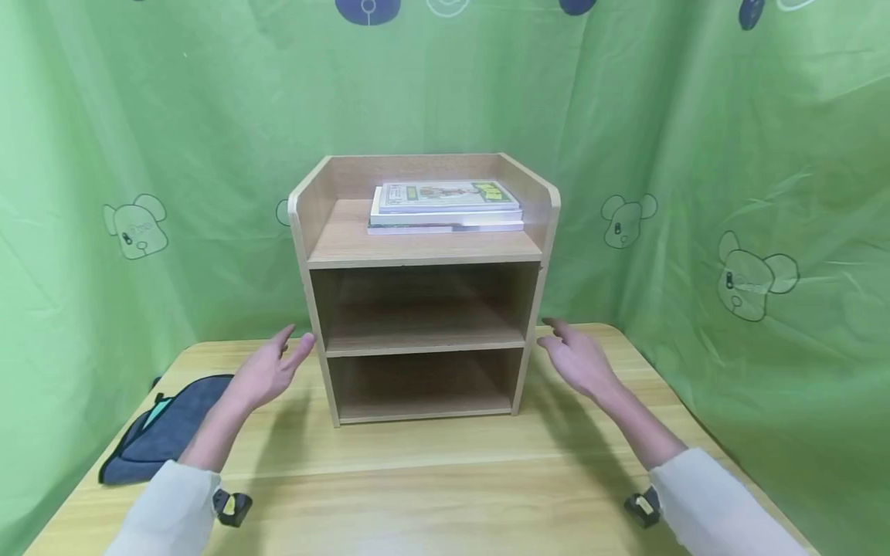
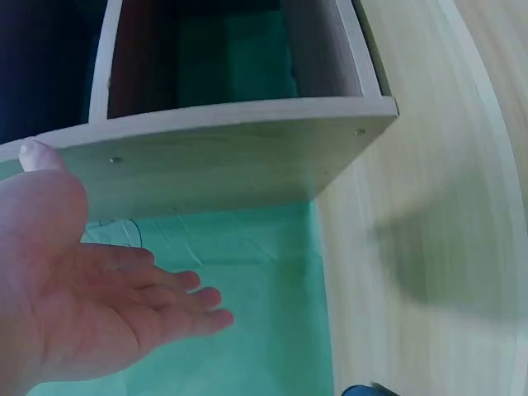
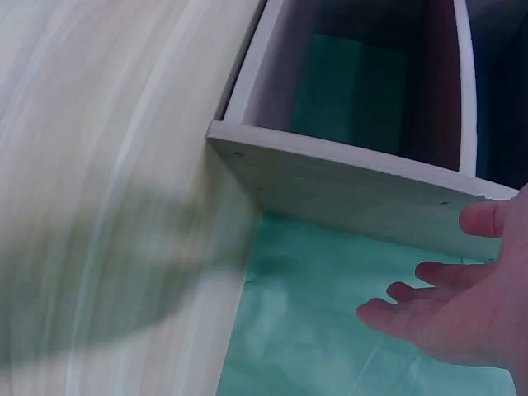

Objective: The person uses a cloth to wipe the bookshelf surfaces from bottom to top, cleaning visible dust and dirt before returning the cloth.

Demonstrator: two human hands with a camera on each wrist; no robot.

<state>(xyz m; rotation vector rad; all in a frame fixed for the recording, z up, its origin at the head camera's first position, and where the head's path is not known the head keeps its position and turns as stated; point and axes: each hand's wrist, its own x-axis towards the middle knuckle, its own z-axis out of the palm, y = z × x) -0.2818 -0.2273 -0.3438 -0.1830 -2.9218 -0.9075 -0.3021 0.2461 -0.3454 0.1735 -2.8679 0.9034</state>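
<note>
A small wooden shelf unit (image 1: 424, 249) stands upright on the table, its two lower compartments facing me. On its top board, toward the right, lies a short stack of books (image 1: 445, 205). My left hand (image 1: 267, 372) is beside the unit's left side panel, fingers extended and thumb pointing at the panel's front edge. Opposite it, my right hand (image 1: 579, 360) is held by the right side panel, also with fingers extended. Both wrist views show the palms facing the panels (image 2: 223, 157) with nothing in them. Whether a fingertip touches the wood I cannot tell.
A dark blue zippered bag (image 1: 167, 432) lies on the table's left side, partly behind my left forearm. The wooden table (image 1: 417, 494) extends in front of the shelf unit. Green curtains (image 1: 445, 85) with printed animal faces surround the table at the back and sides.
</note>
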